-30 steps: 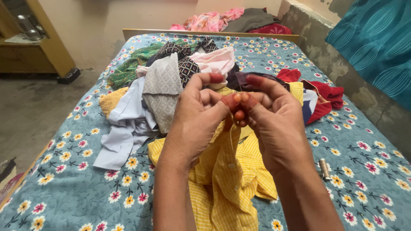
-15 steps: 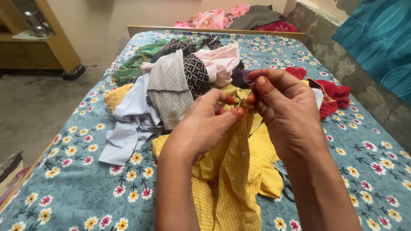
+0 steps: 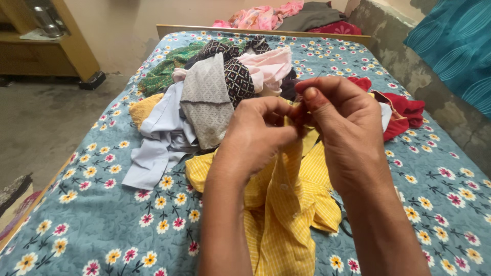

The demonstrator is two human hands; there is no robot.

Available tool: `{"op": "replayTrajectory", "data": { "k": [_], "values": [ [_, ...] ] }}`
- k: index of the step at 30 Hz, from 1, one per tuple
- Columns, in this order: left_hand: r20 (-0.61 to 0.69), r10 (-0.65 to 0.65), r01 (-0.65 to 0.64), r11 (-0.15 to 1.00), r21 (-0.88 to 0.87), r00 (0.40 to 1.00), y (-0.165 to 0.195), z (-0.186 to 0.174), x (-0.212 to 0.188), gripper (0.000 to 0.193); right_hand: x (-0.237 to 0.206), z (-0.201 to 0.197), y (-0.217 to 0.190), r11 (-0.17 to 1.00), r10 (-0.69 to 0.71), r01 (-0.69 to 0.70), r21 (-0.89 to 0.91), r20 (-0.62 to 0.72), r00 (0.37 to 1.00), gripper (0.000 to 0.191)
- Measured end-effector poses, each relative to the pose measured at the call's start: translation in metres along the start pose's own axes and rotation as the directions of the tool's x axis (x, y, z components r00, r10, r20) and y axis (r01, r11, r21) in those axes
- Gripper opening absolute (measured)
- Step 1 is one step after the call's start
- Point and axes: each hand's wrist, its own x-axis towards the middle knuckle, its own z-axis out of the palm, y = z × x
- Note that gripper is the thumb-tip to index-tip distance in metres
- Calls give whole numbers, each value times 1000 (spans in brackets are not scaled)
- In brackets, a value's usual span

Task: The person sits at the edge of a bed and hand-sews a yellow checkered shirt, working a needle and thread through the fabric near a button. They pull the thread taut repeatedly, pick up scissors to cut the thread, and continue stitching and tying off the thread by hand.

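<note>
Basically, your biggest surface is the bed [image 3: 102, 225], covered in a teal sheet with a flower print, and it acts as the one big holder for everything: a heap of clothes [image 3: 215, 87] sits mid-bed toward the headboard. In that heap: a pale blue shirt [image 3: 156, 138] spilling toward the left edge, a grey patterned cloth [image 3: 207, 102] draped over it, a black printed piece [image 3: 238, 76] beside that, a pink garment [image 3: 268, 66] on top, and a green cloth [image 3: 163, 69] at the back left. Red garment [image 3: 404, 112] lies apart on the right side of the sheet. Past the headboard, a second pile of pink, grey and red cloth [image 3: 286, 15] sits on a ledge. Wooden shelf unit [image 3: 61, 46] stands on the floor, far left. Yellow striped shirt [image 3: 286, 204] lies in front of the heap, directly under your forearms, its button placket lifted up to your hands. Left hand [image 3: 255, 138]: fingers curled shut, pinching the raised yellow fabric. Right hand [image 3: 342, 128]: thumb and fingertips pinched together at the same spot, touching the left; whether they grip fabric or something small, you can't tell from this view.
</note>
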Motion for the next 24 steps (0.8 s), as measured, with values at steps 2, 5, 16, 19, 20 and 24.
{"op": "replayTrajectory", "data": {
  "k": [2,5,16,19,20,24],
  "values": [
    [-104,6,0,999,52,995,3,0,0,18,1,-2,-1,999,-22,21,-37,-43,999,12],
    [-230,65,-42,994,100,971,6,0,2,14,6,-13,-13,984,59,-48,173,-62,996,9],
    [-324,262,-118,908,403,909,19,5,-1,16,9,-27,-39,901,101,-44,432,-110,989,8],
    [-314,294,-139,890,435,903,19,8,-4,13,8,-33,-39,910,48,-16,414,-66,997,7],
    [-303,319,-155,875,459,898,19,8,-4,11,8,-35,-38,913,19,0,408,-44,999,7],
    [-271,305,-142,861,488,913,20,8,-4,9,10,-41,-34,912,-43,52,406,-32,999,6]
  ]
}}
